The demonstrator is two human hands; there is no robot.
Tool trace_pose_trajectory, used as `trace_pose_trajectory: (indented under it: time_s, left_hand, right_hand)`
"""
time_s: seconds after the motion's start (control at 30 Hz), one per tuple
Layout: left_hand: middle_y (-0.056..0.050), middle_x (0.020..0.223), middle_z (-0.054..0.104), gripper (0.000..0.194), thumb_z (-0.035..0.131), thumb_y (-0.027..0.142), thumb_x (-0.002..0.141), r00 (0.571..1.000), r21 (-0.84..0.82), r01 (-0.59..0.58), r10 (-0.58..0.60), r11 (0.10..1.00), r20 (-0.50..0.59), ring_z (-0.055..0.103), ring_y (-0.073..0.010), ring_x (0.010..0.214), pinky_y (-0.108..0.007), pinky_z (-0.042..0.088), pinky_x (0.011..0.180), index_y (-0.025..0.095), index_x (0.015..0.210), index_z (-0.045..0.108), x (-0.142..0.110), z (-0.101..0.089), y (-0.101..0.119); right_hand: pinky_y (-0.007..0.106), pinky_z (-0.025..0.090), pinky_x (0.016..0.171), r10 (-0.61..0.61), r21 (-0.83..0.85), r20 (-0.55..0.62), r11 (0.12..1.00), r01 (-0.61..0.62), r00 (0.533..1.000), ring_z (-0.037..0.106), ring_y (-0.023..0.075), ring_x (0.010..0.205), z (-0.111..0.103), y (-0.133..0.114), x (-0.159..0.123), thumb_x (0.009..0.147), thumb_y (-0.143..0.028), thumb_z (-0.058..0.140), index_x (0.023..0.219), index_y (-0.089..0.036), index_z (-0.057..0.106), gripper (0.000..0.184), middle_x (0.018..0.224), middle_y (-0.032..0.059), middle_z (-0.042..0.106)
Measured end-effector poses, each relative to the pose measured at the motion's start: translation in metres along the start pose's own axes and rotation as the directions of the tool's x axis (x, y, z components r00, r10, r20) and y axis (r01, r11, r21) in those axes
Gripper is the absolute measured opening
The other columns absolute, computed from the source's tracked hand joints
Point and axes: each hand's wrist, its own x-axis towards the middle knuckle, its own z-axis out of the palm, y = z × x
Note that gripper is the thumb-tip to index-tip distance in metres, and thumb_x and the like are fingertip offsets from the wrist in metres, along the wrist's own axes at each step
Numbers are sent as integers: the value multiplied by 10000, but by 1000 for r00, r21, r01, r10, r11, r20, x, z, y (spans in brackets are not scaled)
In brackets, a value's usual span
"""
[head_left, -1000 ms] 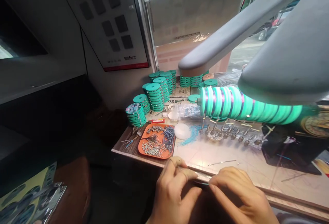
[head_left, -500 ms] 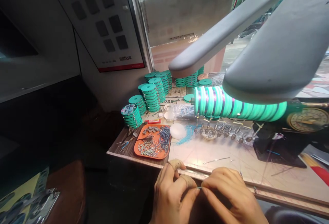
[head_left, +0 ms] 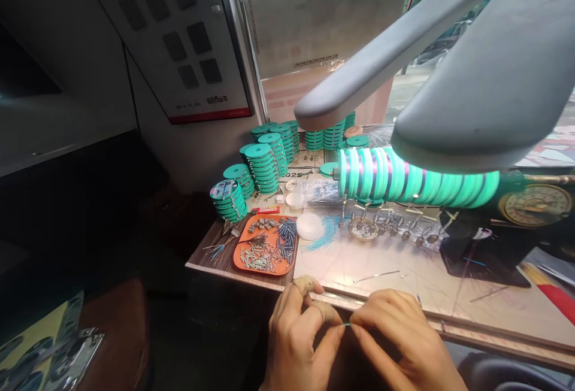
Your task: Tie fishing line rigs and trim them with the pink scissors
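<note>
At lower center, left hand (head_left: 302,336) and right hand (head_left: 401,336) pinch a thin teal strand (head_left: 346,324) between fingers (head_left: 330,341) beside the desk (head_left: 332,272).

At the back of your bench stand stacks of flat turquoise-green round spools (head_left: 264,172). To their right, a brightly lit horizontal row of green discs (head_left: 374,174) runs beneath a smooth grey paddle-shaped lamp head (head_left: 476,103). Nearer you, an orange rounded-square tray (head_left: 239,264) holds small metal pieces and dark blue tubes. A white round domed piece (head_left: 309,226) sits just beside it, and a small red-and-yellow packet (head_left: 265,210) lies behind. Far to your right is a round gold-toned dial (head_left: 535,204). In the dimness at lower left, you have a brown surface (head_left: 121,325), perhaps a seat; the light is too poor to be sure.
</note>
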Motion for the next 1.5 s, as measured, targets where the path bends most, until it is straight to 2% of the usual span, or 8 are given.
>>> trace_pose_trajectory:
  time_s: [0.13,0.33,0.5,0.6,0.8,1.03,1.23,1.5]
  left_hand:
    - [-52,916,506,122,613,68,695,1000,14,-10,10,1000,-20,517,-182,775,-318,414,682,186,683,583,0,0,-1]
    - [-56,953,532,147,662,76,644,998,10,35,-34,999,-55,536,-220,868,-336,420,744,191,653,570,-1,-1,-4]
    - [-57,996,541,192,686,160,647,982,-186,176,-158,967,105,540,-226,942,-328,411,815,220,821,633,2,-4,-2]
    - [-59,957,536,39,595,204,741,964,-270,228,-177,936,200,541,-206,933,-308,396,830,197,751,632,4,-7,0]
    - [-66,950,533,57,565,176,749,936,-341,302,-209,890,284,532,-198,944,-290,382,850,171,711,607,7,-12,7]
    - [-60,950,538,62,584,114,691,922,-333,347,-253,877,294,532,-200,950,-288,378,853,172,680,601,8,-14,9]
    - [-65,943,540,114,534,210,777,936,-357,321,-235,877,263,528,-201,932,-310,377,849,175,678,579,6,-11,8]
    - [-61,942,533,148,479,221,827,933,-371,318,-218,872,285,523,-187,927,-296,384,849,176,726,578,4,-11,7]
  right_hand:
    - [257,370,605,9,33,-61,999,-7,998,511,120,615,2,-2,2,788,-80,480,735,-174,517,113,610,-21,555]
    - [276,371,656,-10,13,-6,1000,10,1000,529,139,673,3,6,-6,774,-73,525,799,-176,540,107,674,-7,584]
    - [307,368,694,-20,-8,-92,1000,19,996,541,158,689,3,4,-8,794,-80,510,841,-182,575,129,695,10,616]
    - [320,374,696,-51,-41,-170,998,45,984,546,162,681,3,1,-8,807,-97,511,837,-176,586,113,687,17,632]
    - [327,388,690,-176,-125,-191,980,154,966,574,172,689,3,0,-9,797,-99,546,837,-146,597,80,688,30,661]
    - [331,401,697,-161,-158,-219,979,128,962,593,173,674,4,-7,-9,795,-103,540,815,-157,603,86,669,25,659]
    - [340,393,722,-119,-166,-143,982,95,983,604,176,705,2,-7,-12,767,-74,536,863,-199,578,163,693,13,666]
    - [339,381,731,-105,-159,-147,984,82,984,601,174,698,4,-5,-12,761,-83,547,853,-198,584,152,695,10,674]
